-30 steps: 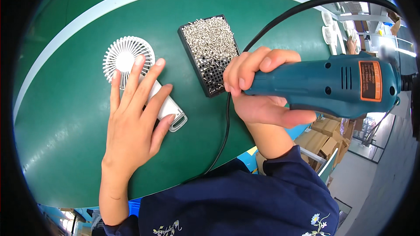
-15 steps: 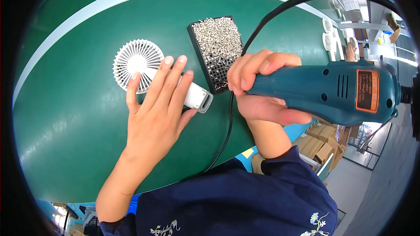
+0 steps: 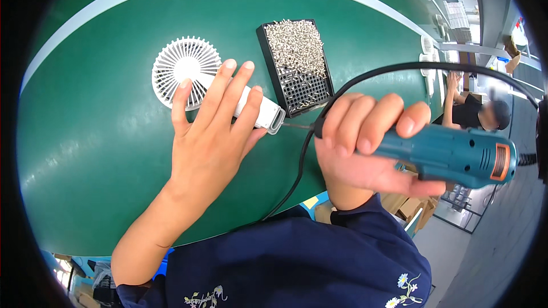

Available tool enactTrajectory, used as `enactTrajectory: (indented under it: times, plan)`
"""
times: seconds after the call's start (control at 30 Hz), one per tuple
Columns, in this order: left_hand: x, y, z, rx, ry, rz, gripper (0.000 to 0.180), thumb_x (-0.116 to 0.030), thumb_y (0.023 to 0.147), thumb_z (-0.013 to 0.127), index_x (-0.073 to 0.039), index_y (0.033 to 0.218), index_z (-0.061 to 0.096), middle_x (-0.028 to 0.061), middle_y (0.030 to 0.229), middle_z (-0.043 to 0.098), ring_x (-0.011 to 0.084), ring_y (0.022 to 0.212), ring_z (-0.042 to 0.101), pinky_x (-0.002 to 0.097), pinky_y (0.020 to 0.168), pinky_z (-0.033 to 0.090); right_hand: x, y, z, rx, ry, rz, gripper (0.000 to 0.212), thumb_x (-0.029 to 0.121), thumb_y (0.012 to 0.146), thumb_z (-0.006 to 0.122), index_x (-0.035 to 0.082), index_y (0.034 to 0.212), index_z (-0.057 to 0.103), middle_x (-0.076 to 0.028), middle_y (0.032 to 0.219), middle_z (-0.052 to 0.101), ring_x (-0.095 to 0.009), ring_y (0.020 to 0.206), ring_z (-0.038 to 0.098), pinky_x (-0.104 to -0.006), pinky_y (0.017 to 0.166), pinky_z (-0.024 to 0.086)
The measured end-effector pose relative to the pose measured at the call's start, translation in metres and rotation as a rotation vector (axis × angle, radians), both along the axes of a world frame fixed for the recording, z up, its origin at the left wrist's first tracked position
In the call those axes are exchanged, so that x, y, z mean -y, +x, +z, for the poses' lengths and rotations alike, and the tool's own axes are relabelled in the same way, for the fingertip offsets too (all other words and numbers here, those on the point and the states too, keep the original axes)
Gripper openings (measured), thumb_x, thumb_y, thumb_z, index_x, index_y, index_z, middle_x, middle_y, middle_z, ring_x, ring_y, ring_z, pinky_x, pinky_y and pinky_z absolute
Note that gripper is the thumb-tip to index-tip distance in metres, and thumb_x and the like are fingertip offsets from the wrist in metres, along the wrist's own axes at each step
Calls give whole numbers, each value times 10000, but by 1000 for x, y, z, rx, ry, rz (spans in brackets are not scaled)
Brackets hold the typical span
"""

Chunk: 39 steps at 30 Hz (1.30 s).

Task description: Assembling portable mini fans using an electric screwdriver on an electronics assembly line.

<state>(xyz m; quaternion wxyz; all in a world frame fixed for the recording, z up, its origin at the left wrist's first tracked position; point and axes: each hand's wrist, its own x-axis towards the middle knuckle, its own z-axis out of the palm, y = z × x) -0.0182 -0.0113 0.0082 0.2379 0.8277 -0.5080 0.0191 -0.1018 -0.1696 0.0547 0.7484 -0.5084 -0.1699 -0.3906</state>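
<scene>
A white handheld fan (image 3: pixel 186 68) lies on the green table, its round slatted head at the far left and its handle (image 3: pixel 269 115) slanting toward me. My left hand (image 3: pixel 211 125) rests flat over the handle, fingers stretched and spread, one fingertip on the fan head. My right hand (image 3: pixel 365 142) is wrapped round a teal electric screwdriver (image 3: pixel 436 151), held nearly level. Its thin bit (image 3: pixel 297 126) points left and reaches the looped end of the handle; whether it meets a screw there cannot be made out.
Behind the handle end is a black perforated tray (image 3: pixel 278 82) with many small silvery screws (image 3: pixel 294 45). A black cable (image 3: pixel 422 67) arches over the right side. More white fans (image 3: pixel 427 64) stand at the table's far right. Beyond them another person (image 3: pixel 476 111) sits; cardboard boxes (image 3: pixel 408 205) are below right.
The screwdriver has come down and its bit now reaches the handle end. The view has shifted slightly, bringing the other person into sight. My left hand stays on the fan.
</scene>
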Motion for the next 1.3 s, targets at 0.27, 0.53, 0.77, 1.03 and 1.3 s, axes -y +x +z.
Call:
enactTrajectory:
  times: [0.27, 0.53, 0.77, 1.03, 1.3]
  plan:
    - [0, -2, -4, 9, -9, 13, 567, -275, 710, 782, -122, 1213, 569, 36, 1444, 475, 207, 1396, 371, 513, 1143, 106, -8, -1, -10, -82, -77, 29, 790, 809, 789, 504, 85, 1102, 447, -78, 773, 508, -184, 534, 487, -313, 461, 418]
    - [0, -2, -4, 0, -9, 16, 577, -281, 708, 783, -121, 1218, 567, 33, 1447, 470, 205, 1397, 369, 517, 1145, 106, -6, 4, -19, -48, 28, 91, 893, 825, 740, 537, 11, 1092, 432, -139, 797, 515, -216, 619, 490, -339, 553, 443]
    - [1, -5, -5, 63, -1, 34, 445, -359, 793, 718, -154, 1166, 584, 23, 1397, 514, 175, 1360, 418, 535, 1138, 147, -16, 2, -19, -110, -134, -34, 814, 815, 779, 507, 65, 1085, 429, -87, 754, 507, -203, 557, 506, -326, 469, 440]
    - [-4, -6, -10, 57, -8, 43, 438, -357, 798, 711, -157, 1168, 587, 21, 1395, 513, 165, 1357, 418, 530, 1138, 151, -22, 10, -22, -26, -362, -32, 779, 775, 803, 527, 42, 1044, 430, -92, 713, 534, -195, 485, 510, -316, 432, 449]
    - [-1, 5, 14, 92, 30, 7, 454, -353, 808, 703, -179, 1210, 585, 31, 1405, 499, 174, 1363, 410, 544, 1117, 197, -9, 9, 0, 5, -41, 26, 804, 763, 782, 570, 28, 1083, 447, -98, 741, 529, -198, 558, 500, -327, 497, 435]
